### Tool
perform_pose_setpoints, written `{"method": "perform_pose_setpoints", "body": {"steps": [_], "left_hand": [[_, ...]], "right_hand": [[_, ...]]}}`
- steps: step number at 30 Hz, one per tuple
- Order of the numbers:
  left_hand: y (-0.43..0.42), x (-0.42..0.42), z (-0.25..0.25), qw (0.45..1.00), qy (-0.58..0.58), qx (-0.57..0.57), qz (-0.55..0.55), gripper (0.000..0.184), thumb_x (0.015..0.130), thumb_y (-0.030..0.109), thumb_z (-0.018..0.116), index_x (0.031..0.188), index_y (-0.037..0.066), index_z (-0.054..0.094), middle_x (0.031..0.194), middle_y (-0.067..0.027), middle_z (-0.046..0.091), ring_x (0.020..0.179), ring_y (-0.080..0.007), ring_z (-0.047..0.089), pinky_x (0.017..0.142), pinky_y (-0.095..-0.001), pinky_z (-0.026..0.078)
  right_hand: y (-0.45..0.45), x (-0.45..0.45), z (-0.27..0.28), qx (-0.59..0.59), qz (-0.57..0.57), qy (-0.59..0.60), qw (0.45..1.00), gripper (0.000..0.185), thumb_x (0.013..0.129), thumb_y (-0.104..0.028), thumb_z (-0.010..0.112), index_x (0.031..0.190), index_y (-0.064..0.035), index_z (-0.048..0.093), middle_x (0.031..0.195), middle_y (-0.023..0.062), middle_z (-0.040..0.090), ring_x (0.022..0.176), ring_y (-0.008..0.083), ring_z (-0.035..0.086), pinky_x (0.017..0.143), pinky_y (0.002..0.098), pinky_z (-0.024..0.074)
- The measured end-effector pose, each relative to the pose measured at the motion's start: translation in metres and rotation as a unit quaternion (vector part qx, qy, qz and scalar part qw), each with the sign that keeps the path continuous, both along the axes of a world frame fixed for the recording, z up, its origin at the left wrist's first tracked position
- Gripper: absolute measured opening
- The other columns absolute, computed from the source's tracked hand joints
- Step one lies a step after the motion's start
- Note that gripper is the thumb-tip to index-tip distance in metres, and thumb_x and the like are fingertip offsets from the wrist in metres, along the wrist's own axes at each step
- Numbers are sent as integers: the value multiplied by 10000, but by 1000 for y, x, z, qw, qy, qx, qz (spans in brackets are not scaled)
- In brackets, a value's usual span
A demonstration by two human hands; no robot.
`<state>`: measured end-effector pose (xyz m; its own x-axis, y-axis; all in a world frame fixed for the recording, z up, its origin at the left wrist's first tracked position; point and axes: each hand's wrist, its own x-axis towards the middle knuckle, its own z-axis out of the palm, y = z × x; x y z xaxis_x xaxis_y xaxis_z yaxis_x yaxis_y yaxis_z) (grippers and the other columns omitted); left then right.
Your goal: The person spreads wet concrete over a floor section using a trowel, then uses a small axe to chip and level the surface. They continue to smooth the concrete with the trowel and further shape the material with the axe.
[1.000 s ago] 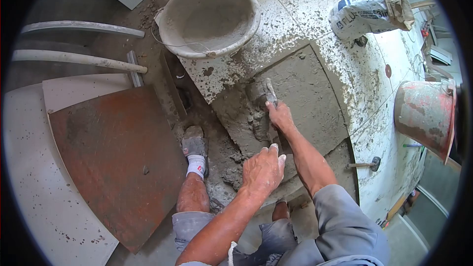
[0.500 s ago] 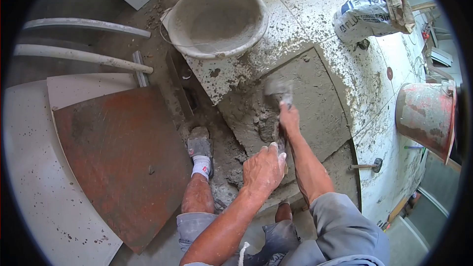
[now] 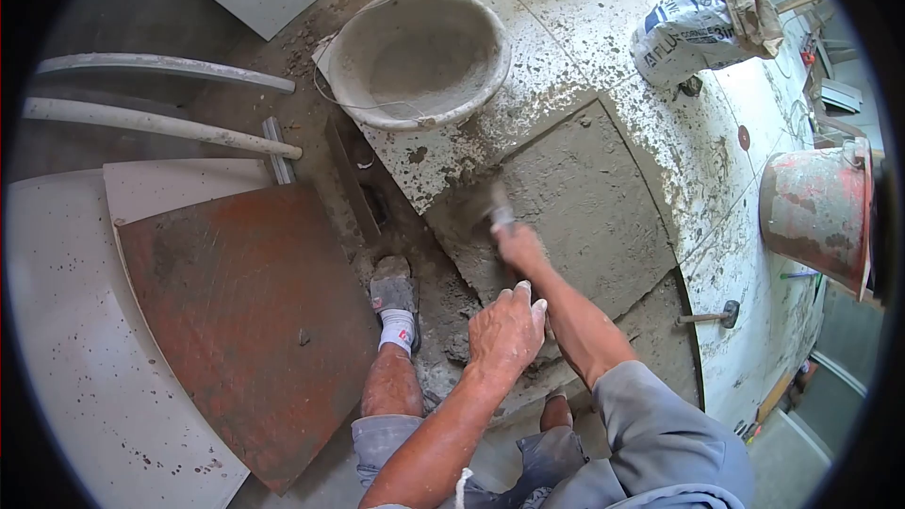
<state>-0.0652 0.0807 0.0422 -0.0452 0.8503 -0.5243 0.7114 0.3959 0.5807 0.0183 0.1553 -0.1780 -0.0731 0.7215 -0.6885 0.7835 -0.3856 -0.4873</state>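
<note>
My right hand [image 3: 520,249] is closed around the handle of a trowel [image 3: 501,207], which is blurred by motion over the left part of the wet mortar [image 3: 594,198]. The mortar lies as a flat grey slab on the board. My left hand [image 3: 507,328] is closed just below and left of it, near the slab's lower edge. Its fingers are curled round the end of a tool that is mostly hidden behind the hand and my right forearm.
A round basin [image 3: 419,57] stands beyond the slab. To the right are a paper bag [image 3: 693,33], a stained bucket [image 3: 815,212] and a hammer [image 3: 712,314]. A reddish-brown board [image 3: 245,320] lies left of my foot [image 3: 394,287], with two pale pipes [image 3: 160,123] above it.
The trowel and my right hand have moved left and toward me across the mortar. The loose lump beside the tool no longer shows. My left hand stays closed in nearly the same place.
</note>
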Motion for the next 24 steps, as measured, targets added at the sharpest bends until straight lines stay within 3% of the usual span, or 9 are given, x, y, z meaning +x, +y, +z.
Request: {"method": "perform_pose_setpoints", "body": {"steps": [1, 4, 9, 11, 14, 18, 21, 22, 24], "left_hand": [[2, 3, 1, 1000, -6, -14, -8, 394, 888, 297, 574, 1152, 4, 578, 941, -200, 650, 852, -387, 642, 734, -486, 502], [4, -2, 5, 1000, -5, -27, 3, 389, 885, 291, 579, 1144, 2, 579, 941, -197, 651, 854, -384, 642, 736, -485, 501], [-8, -19, -4, 999, -3, -15, 35, 392, 887, 297, 572, 1146, 2, 577, 945, -195, 650, 861, -382, 642, 743, -482, 500], [-8, -21, -5, 999, 7, -17, 31, 402, 896, 307, 555, 1155, 0, 575, 949, -198, 649, 867, -383, 642, 746, -485, 498], [1, -18, 4, 999, -12, -50, 13, 404, 900, 308, 548, 1158, -1, 572, 962, -199, 647, 878, -384, 640, 750, -489, 496], [-3, -23, 3, 998, -11, -55, 23, 406, 899, 306, 550, 1165, 0, 567, 973, -199, 645, 887, -386, 637, 756, -489, 493], [-5, -25, 3, 998, -4, -61, 28, 394, 900, 305, 548, 1154, 5, 569, 972, -199, 643, 897, -389, 634, 761, -489, 492], [-4, -22, 4, 998, -6, -59, 30, 384, 899, 301, 550, 1143, 5, 573, 968, -200, 642, 893, -390, 634, 760, -490, 492], [-1, -16, 6, 998, -10, -54, 32, 375, 897, 297, 551, 1132, 6, 576, 963, -202, 641, 889, -392, 633, 759, -491, 492]], "right_hand": [[-4, -9, 12, -14, 105, -19, 994, 514, 879, -446, 541, 1080, 21, 614, 997, 304, 635, 992, 442, 611, 877, 505, 470], [-20, -21, 23, 11, 71, -34, 997, 517, 880, -465, 534, 977, 31, 642, 906, 300, 646, 926, 439, 633, 806, 498, 484], [-11, -1, 1, 47, -182, -6, 982, 510, 888, -451, 538, 1069, 21, 609, 964, 293, 645, 946, 468, 611, 830, 519, 466], [-17, -17, 10, 53, -161, -58, 984, 525, 891, -458, 533, 1066, 31, 604, 963, 300, 642, 954, 474, 605, 832, 527, 463], [-21, -20, 25, -9, 86, -62, 994, 525, 900, -453, 522, 1067, 39, 595, 983, 320, 628, 970, 476, 600, 840, 524, 461], [-26, -13, 20, 61, -143, -38, 987, 516, 904, -453, 517, 1058, 35, 584, 977, 309, 633, 963, 466, 607, 828, 523, 472], [-30, -24, -1, 33, -123, -41, 991, 508, 903, -453, 517, 1055, 26, 586, 963, 302, 637, 952, 470, 609, 816, 525, 474], [-27, -25, 3, 17, 23, -57, 998, 524, 901, -472, 517, 1052, 25, 591, 966, 310, 631, 960, 484, 599, 822, 531, 469], [-34, -30, 9, 32, 75, -52, 995, 524, 901, -478, 528, 1020, 29, 590, 938, 281, 647, 896, 446, 628, 776, 504, 488]]}}
